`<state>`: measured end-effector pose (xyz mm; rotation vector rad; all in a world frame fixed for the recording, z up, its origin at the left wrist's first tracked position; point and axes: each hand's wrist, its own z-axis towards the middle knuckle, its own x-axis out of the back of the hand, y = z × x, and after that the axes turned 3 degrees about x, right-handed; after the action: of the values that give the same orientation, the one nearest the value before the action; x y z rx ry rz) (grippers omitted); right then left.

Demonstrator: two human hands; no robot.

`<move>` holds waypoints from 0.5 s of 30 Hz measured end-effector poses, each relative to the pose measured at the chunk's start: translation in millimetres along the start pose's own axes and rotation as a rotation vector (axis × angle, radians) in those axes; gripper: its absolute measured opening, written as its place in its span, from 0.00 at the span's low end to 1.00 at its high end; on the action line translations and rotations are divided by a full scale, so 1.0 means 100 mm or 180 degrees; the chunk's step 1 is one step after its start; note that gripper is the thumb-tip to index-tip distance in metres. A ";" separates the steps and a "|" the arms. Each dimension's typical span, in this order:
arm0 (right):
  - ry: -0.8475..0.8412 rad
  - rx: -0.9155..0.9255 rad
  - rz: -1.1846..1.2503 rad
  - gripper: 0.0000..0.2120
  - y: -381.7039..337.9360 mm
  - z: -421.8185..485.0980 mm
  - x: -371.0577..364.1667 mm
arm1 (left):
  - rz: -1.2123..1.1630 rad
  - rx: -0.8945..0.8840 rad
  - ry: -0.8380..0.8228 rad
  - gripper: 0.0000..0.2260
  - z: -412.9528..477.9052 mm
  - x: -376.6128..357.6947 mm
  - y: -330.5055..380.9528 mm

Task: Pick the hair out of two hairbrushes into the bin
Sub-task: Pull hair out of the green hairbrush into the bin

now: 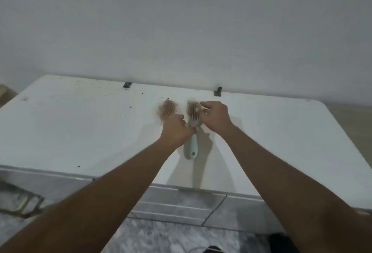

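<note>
On tabletop [80, 122], green-handled brush [191, 148] lies flat. Right hand [216, 114] fingers pinch hair [192, 105] on its head. Left hand [177, 130] fingers curled at its neck, grip unclear. Just beside: second brush [168, 108].

White top [80, 132]: green-handled brush [192, 148], second brush [168, 108], specks [79, 166].

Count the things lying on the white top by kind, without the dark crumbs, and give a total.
Hairbrushes holding hair: 2, left hairbrush, green-handled hairbrush
Black clips: 2
Total: 4
</note>
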<state>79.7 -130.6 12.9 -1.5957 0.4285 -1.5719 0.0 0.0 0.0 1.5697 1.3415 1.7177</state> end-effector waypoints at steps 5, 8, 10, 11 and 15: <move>0.0266 -0.0015 0.0139 0.17 0.09 -0.01 -0.09 | 0.0617 -0.0328 0.0148 0.22 -0.07 -0.09 -0.06; 0.0389 0.0056 0.0298 0.16 0.16 0.00 -0.16 | 0.0693 -0.0452 0.0262 0.21 -0.06 -0.14 -0.06; 0.0497 0.0114 0.0359 0.14 0.24 0.02 -0.22 | 0.0621 -0.0492 0.0314 0.21 -0.03 -0.16 -0.08; 0.0561 0.0124 0.0420 0.13 0.28 0.03 -0.25 | 0.0528 -0.0487 0.0347 0.21 -0.02 -0.17 -0.10; 0.0676 0.0096 0.0784 0.12 0.38 0.04 -0.34 | -0.0135 -0.0310 0.0338 0.26 -0.01 -0.13 -0.15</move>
<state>89.8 -127.3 -37.0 -1.3029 0.6859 -1.5532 -1.8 -4.6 -19.6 1.4048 1.3103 1.8344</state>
